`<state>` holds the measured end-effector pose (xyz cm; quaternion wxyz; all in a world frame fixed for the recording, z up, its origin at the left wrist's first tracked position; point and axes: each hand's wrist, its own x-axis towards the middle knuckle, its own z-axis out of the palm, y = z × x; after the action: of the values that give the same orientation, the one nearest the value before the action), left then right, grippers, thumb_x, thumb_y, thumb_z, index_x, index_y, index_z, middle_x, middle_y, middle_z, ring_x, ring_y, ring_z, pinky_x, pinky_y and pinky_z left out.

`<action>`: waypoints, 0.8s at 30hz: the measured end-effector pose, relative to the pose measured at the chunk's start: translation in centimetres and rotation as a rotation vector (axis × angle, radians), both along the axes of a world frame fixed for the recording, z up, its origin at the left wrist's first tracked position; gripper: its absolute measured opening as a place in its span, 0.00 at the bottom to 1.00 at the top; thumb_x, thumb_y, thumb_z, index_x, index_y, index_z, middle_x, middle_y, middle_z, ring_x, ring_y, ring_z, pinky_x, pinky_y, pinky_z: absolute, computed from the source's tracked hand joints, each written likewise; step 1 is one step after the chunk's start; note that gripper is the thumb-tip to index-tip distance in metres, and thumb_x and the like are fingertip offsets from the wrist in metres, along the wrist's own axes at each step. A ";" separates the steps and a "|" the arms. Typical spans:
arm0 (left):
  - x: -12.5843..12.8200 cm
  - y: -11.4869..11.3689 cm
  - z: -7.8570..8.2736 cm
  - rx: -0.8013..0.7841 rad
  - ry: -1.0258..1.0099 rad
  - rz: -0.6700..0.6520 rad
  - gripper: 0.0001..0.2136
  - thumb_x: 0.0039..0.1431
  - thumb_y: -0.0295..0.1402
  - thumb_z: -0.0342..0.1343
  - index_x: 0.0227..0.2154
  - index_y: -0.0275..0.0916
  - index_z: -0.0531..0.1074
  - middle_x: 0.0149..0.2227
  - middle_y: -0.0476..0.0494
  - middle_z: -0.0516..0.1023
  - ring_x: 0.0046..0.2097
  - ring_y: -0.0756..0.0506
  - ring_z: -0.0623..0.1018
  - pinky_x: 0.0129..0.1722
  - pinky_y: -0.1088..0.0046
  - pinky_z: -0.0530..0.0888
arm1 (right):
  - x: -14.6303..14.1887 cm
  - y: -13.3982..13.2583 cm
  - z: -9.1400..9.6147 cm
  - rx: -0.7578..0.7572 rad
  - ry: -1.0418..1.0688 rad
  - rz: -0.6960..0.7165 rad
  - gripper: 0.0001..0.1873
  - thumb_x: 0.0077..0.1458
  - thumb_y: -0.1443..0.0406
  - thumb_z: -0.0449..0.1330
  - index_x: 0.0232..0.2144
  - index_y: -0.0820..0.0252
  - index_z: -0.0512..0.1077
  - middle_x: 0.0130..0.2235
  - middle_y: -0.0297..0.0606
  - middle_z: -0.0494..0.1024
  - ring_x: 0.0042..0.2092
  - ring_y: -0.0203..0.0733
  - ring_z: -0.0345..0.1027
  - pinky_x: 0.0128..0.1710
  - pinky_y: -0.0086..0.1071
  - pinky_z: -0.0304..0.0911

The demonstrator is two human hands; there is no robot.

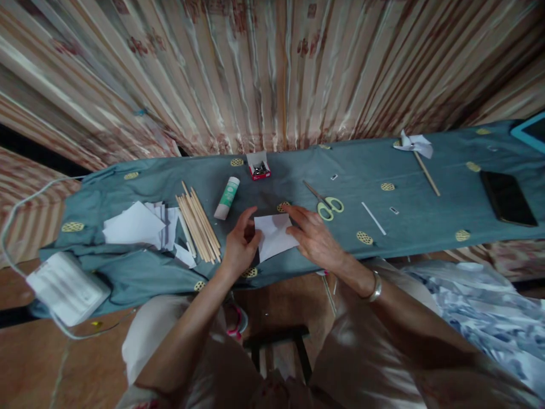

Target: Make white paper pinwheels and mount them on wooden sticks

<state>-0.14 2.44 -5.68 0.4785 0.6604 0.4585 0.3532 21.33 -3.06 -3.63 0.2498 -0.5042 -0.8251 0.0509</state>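
A small white square sheet of paper (pixel 276 236) is held over the cloth between my two hands. My left hand (pixel 242 244) is at its left edge, with the thumb against the paper and the index finger curled above it. My right hand (pixel 314 236) grips the right side, its thumb over the edge and its fingers reaching along the far corner. Just right of that hand lie scissors (pixel 326 205) with pale green handles. A glue stick (pixel 227 197) lies beyond my left hand, beside an opened small red box (pixel 259 170) of metal pins or tacks.
Wooden sticks (pixel 198 227) and a pile of white paper pieces (pixel 136 224) lie left on the blue-green cloth (pixel 289 182). Rightward are a paper strip (pixel 373 218), a paper pinwheel (pixel 415 146) on a stick and a black phone (pixel 508 199). A white corded box (pixel 70 288) sits near left.
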 end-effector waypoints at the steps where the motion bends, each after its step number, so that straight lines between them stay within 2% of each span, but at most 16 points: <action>1: -0.2 -0.3 0.0 0.022 0.028 -0.027 0.25 0.57 0.30 0.55 0.59 0.40 0.65 0.38 0.47 0.76 0.32 0.51 0.75 0.33 0.75 0.74 | -0.1 -0.1 0.1 0.001 -0.029 0.002 0.14 0.62 0.72 0.49 0.41 0.59 0.75 0.65 0.48 0.65 0.65 0.53 0.57 0.59 0.55 0.60; 4: -1.0 -1.5 0.4 0.144 0.143 -0.127 0.13 0.60 0.30 0.54 0.46 0.39 0.76 0.38 0.44 0.76 0.35 0.49 0.76 0.37 0.73 0.74 | -0.5 -0.5 0.3 0.025 -0.107 0.014 0.14 0.65 0.71 0.49 0.42 0.61 0.75 0.64 0.49 0.66 0.65 0.53 0.57 0.59 0.54 0.59; 6: -1.5 -2.2 1.0 0.208 0.196 -0.171 0.11 0.62 0.31 0.53 0.41 0.37 0.79 0.36 0.44 0.75 0.36 0.48 0.77 0.39 0.73 0.75 | -0.8 -0.9 0.3 0.061 -0.157 0.025 0.15 0.65 0.71 0.48 0.43 0.62 0.75 0.64 0.49 0.67 0.65 0.51 0.57 0.59 0.52 0.60; 10: -2.6 -3.0 1.9 0.240 0.259 -0.244 0.15 0.64 0.28 0.48 0.46 0.34 0.78 0.38 0.42 0.75 0.38 0.48 0.77 0.40 0.72 0.76 | -0.5 -1.8 0.1 0.084 -0.181 0.026 0.15 0.65 0.70 0.49 0.44 0.63 0.75 0.62 0.50 0.70 0.65 0.51 0.58 0.58 0.50 0.61; 14: -3.4 -3.3 1.4 0.347 0.343 -0.314 0.20 0.60 0.23 0.46 0.53 0.37 0.74 0.44 0.40 0.75 0.44 0.46 0.77 0.45 0.69 0.77 | 0.1 -2.5 -0.3 0.057 -0.171 0.006 0.16 0.65 0.71 0.49 0.47 0.62 0.75 0.61 0.50 0.71 0.65 0.51 0.59 0.59 0.50 0.61; 17: -3.6 -3.5 0.5 0.492 0.385 -0.296 0.17 0.63 0.26 0.49 0.52 0.39 0.74 0.43 0.39 0.75 0.45 0.44 0.77 0.45 0.66 0.77 | -0.2 -2.9 -0.1 0.077 -0.180 -0.011 0.16 0.65 0.72 0.50 0.48 0.62 0.75 0.61 0.50 0.71 0.65 0.51 0.59 0.60 0.51 0.58; 21: -3.5 -3.8 0.2 0.647 0.419 -0.285 0.13 0.66 0.29 0.50 0.49 0.39 0.75 0.38 0.41 0.75 0.41 0.45 0.76 0.40 0.70 0.77 | -1.4 -3.7 0.6 0.136 -0.215 -0.054 0.16 0.65 0.71 0.50 0.49 0.58 0.74 0.63 0.46 0.70 0.66 0.49 0.58 0.61 0.51 0.54; 24: -3.3 -4.1 0.6 0.701 0.465 -0.279 0.12 0.67 0.30 0.50 0.48 0.38 0.76 0.35 0.43 0.74 0.38 0.47 0.75 0.38 0.72 0.76 | -1.9 -4.3 0.8 0.196 -0.223 0.037 0.14 0.65 0.71 0.50 0.45 0.59 0.75 0.59 0.45 0.74 0.61 0.48 0.63 0.58 0.46 0.58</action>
<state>-3.43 -1.62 -5.04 0.1529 0.9003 0.3130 0.2612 19.44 -7.37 -2.88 0.2037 -0.4645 -0.8579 -0.0815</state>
